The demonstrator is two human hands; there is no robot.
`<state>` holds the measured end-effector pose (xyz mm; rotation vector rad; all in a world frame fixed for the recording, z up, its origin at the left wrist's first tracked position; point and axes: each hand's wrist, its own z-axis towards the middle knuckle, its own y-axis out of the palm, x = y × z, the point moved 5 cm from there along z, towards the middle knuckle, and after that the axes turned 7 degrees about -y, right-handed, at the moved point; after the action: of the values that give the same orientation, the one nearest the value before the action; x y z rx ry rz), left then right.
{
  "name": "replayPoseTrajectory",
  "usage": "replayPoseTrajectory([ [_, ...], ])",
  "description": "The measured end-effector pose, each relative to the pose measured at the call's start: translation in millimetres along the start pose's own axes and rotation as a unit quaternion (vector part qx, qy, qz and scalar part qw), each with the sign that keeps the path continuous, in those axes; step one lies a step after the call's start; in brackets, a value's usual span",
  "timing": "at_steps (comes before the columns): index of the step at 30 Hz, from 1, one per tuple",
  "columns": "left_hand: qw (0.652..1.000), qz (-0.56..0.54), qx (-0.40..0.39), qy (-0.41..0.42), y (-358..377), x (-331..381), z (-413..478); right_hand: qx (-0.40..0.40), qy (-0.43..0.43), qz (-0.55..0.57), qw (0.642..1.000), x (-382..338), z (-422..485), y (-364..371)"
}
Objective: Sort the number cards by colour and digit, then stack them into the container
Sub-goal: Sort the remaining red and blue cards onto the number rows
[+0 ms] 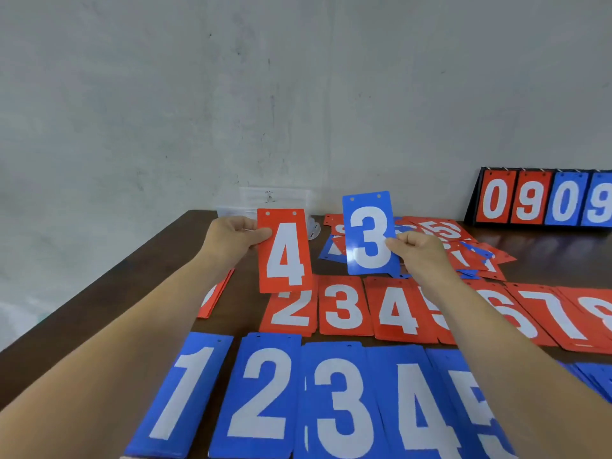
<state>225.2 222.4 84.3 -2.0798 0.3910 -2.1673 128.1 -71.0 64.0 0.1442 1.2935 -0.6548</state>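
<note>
Held over the table (165, 253): red 4 card (284, 251) pinched in your left hand (231, 236) fingers (261, 232), blue 3 card (369, 233) pinched in your right hand (420, 250); square each onto its match, red 4 pile (400, 309) far, blue 3 pile (337, 399) near.

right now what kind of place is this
Probably a plain workroom or sports-hall back room, not certain: a bare grey wall, a dark wooden table pushed against it, a flip scoreboard at the far right, and number cards sorted in rows.
</note>
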Motion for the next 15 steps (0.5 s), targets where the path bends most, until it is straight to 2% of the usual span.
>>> replayPoseTrajectory([
  [4,1.000,0.001,-0.024,-0.012,-17.3,-12.1,-11.8,0.009,0.039,0.032,0.999,-4.1,-28.9,15.2],
  [9,0.999,0.008,-0.039,-0.020,-18.0,-21.4,-30.5,-0.003,0.104,0.144,0.984,-17.4,-64.4,37.9],
  [15,0.996,-0.022,-0.088,-0.017,-1.5,-21.8,-57.6,-0.074,0.110,0.114,0.985,-29.9,-91.0,73.2],
])
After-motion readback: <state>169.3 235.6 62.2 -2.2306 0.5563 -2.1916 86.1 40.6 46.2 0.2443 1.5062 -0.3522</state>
